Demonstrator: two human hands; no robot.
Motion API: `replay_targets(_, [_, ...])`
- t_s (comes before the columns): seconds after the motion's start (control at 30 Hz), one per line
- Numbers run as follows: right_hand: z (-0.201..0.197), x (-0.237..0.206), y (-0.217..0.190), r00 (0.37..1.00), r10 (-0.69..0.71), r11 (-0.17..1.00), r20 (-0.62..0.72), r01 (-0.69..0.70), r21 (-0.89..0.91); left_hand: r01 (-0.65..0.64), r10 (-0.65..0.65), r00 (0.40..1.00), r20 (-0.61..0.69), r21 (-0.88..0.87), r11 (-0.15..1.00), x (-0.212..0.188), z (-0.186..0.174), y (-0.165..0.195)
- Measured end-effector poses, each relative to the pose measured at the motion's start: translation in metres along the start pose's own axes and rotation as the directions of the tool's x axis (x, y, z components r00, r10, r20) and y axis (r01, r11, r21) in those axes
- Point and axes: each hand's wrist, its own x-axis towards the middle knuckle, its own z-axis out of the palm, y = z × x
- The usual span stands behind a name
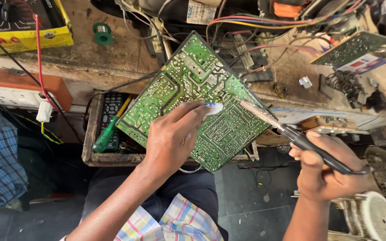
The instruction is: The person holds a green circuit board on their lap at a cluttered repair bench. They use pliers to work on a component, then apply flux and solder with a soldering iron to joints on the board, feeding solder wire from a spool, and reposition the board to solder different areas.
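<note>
From the head camera, the work in hand looks like soldering on the green circuit board [193, 100], which lies tilted with its solder side up, propped over the right part of an open wooden drawer [91, 134] at the front edge of the workbench [112, 58]. The left hand [173, 138] rests on the board's lower middle, its fingers pressed together and pinching a small white-and-blue piece [213, 108]; what that piece is I cannot tell. The right hand [325, 167] is wrapped tight around the black handle of a soldering iron [291, 134], its tip touching or just above the board beside that piece. The next move likely calls for a steady tip on one joint. The drawer holds a remote control [111, 109] and a green-handled screwdriver [106, 134] along its left side.
</note>
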Motion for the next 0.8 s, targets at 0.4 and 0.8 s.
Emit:
replay_targets(0.4, [0.017,0.014,-0.004,0.995,-0.040,0.998,0.091,0.043,-0.036,0.002,-0.002,0.999,-0.033,0.011,1.000,0.002,-0.003,-0.007])
replay_targets(0.8, [0.022,0.017,-0.002,0.993,-0.032,0.999,0.111,0.034,-0.015,0.014,-0.013,0.999,-0.043,0.016,1.000,0.000,-0.002,-0.009])
